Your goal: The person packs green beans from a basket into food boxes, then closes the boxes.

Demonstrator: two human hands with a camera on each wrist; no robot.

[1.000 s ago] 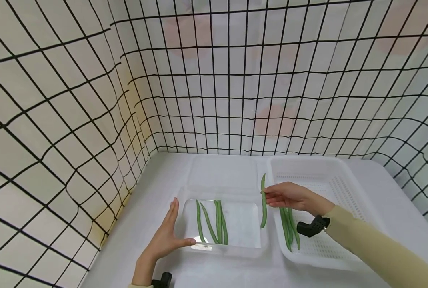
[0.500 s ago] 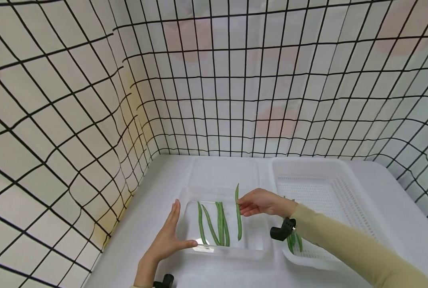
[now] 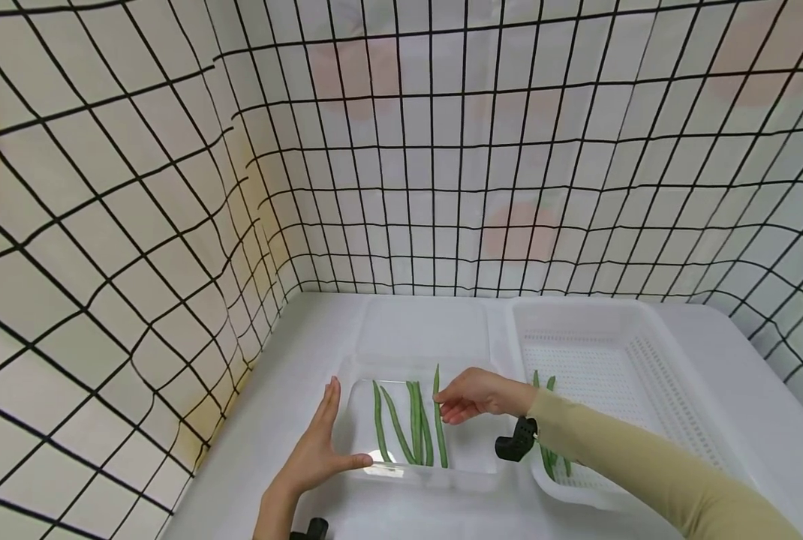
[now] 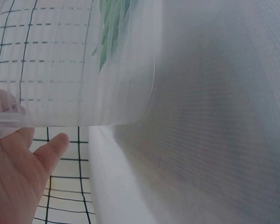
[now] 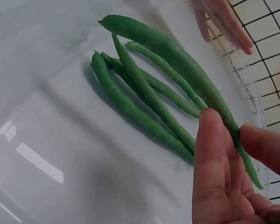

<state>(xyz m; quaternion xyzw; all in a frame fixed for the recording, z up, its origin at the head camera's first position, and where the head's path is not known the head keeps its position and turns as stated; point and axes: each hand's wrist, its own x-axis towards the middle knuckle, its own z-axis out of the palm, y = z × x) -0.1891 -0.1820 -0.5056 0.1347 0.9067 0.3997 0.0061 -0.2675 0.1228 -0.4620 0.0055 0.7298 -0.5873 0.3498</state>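
**Leftward travel: held green bean (image 3: pixel 441 439) now over the clear container (image 3: pixel 469 446)**

Compared with a second ago, when it hung by the container's right rim, the bean stands farther left, just right of the lying beans (image 3: pixel 378 420), at the lower centre of the head view. Whether its lower tip touches the container floor cannot be told.

It should handle as a light, fairly firm thing with a little bend in it. The skin looks smooth, so it may slip or roll under a loose pinch, while a hard squeeze could bruise or snap it. The right hand (image 3: pixel 479 392) pinches it between thumb and fingers; the right wrist view shows that hold nearer the thin end, with the thicker length reaching to the upper left of that frame. Taking it around the middle would likely balance it better.

At the lower left of centre in the head view, the left hand (image 3: pixel 312 454) is spread wide beside the container's left end, fingers straight and thumb out, gripping nothing. How firmly it meets the wall, if at all, is unclear.

Farther out, a white perforated basket (image 3: pixel 590 360) at right holds more beans (image 3: pixel 548 463), partly hidden by the sleeve (image 3: pixel 631 461). Behind everything, black netting (image 3: pixel 432 146) fills the upper frame.
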